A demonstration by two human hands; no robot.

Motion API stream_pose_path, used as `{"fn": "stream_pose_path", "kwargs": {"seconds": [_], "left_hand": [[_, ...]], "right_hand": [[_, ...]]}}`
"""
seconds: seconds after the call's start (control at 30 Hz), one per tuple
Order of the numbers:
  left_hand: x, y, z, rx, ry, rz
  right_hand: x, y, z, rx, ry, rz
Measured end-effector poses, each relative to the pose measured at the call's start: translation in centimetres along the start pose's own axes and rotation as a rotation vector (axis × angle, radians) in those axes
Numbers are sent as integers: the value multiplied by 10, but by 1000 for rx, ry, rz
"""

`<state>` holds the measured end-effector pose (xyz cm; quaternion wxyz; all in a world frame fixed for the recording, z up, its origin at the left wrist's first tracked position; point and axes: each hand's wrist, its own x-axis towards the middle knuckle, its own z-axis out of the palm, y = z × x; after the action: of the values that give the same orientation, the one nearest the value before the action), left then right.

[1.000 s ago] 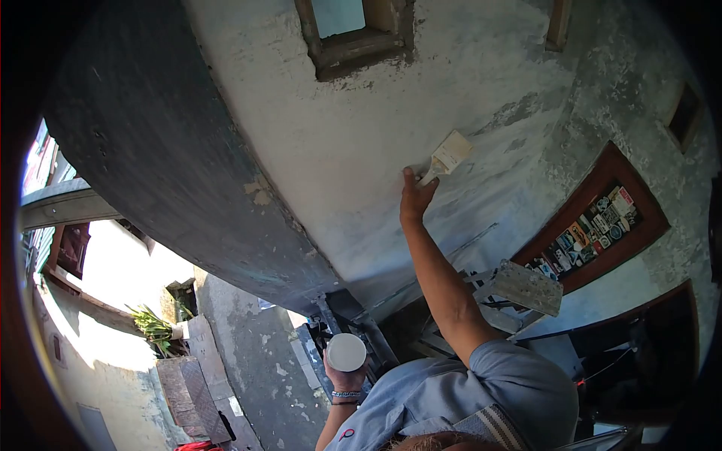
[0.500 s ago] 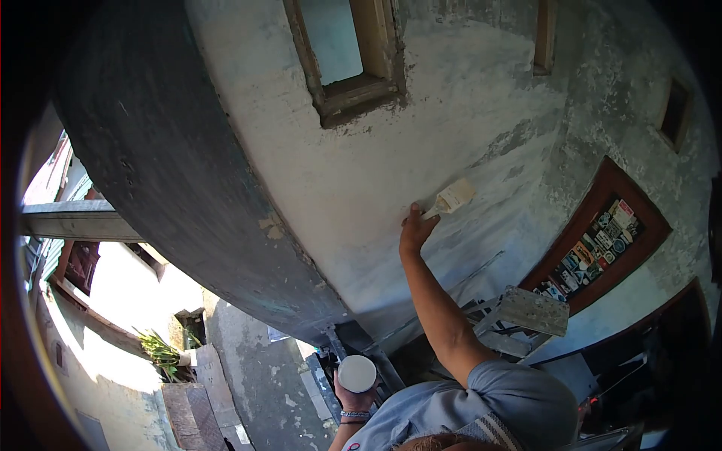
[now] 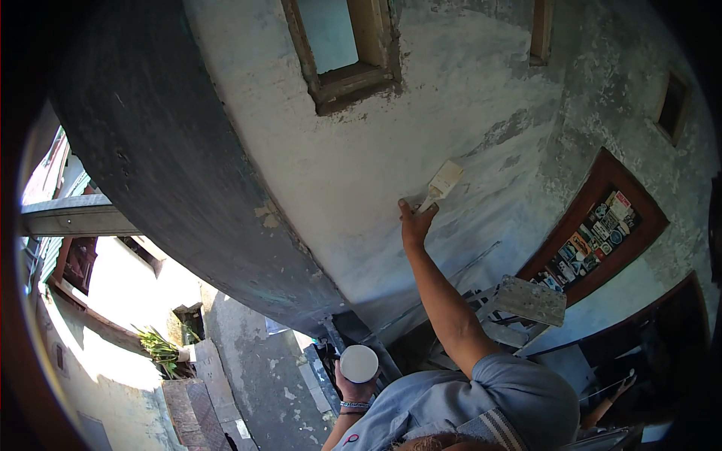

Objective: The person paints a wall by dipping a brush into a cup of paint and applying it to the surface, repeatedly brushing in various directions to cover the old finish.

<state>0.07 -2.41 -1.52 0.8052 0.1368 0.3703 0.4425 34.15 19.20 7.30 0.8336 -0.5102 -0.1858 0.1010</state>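
Holding the wide brush (image 3: 445, 180) by its handle, your right hand (image 3: 416, 225) reaches out in front of the pale wall (image 3: 323, 180). Its thumb and fingers look closed on the handle, but some fingers are hidden. The brush head points up and a bit to the right, below the window frame (image 3: 357, 81) and off to its right. You can't tell from here if the hairs touch the wall.

Your left hand (image 3: 353, 388) is low down and near your body, with its fingers clamped on a round white tub (image 3: 359, 364). Most of those fingers are out of sight behind it. The tub's round face is easy to see, but what is in it is not.

To use the brush well, grip it firmly but not too hard, and move it in long, smooth, gentle strokes. Hold the tub level. Mind your right elbow near the rough board (image 3: 531, 299) beside it.
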Motion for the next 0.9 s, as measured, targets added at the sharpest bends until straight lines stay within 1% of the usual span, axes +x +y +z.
{"fn": "stream_pose_path", "kwargs": {"seconds": [0.03,0.07,0.13,0.2,0.23,0.27,0.33,0.37,0.43,0.47,0.53,0.57,0.63,0.67,0.73,0.77,0.83,0.9], "left_hand": [[-3,1,3,87,-4,53],[2,2,-2,-109,35,-63],[6,2,-7,-167,-8,-79],[7,-2,-10,-194,-28,-91],[7,-3,-11,-191,-28,-93],[7,-2,-13,-185,-28,-95],[4,1,-13,-180,-79,-81],[2,2,-12,-179,-105,-74],[-3,4,-1,-177,-49,-71],[-6,4,2,-176,-20,-70],[-4,4,-4,-159,-49,-75],[-3,4,-7,-147,-64,-80],[0,2,-7,-164,10,-75],[2,1,-7,-174,47,-71],[7,-2,-16,-139,-40,-73],[8,-3,-22,-125,-82,-72],[9,-3,-21,-157,-37,-86],[12,-6,-28,-204,-27,-95]], "right_hand": [[-2,-11,1,58,19,94],[-4,-14,3,101,41,79],[-5,-16,5,184,81,45],[3,14,8,-64,82,-172],[4,15,11,-185,83,-278],[4,16,9,-107,66,-147],[-3,-11,9,52,35,114],[-3,-11,9,110,48,110],[-3,-10,9,223,70,99],[-2,-9,12,128,82,27],[-2,-10,25,-68,108,-109],[-1,-10,27,-103,114,-111],[2,-8,27,-172,130,-114],[2,-3,21,-123,146,-82],[4,17,0,-32,168,-17],[1,22,-17,46,139,110],[-16,23,-62,197,72,358],[-46,33,-112,26,-59,470]]}}
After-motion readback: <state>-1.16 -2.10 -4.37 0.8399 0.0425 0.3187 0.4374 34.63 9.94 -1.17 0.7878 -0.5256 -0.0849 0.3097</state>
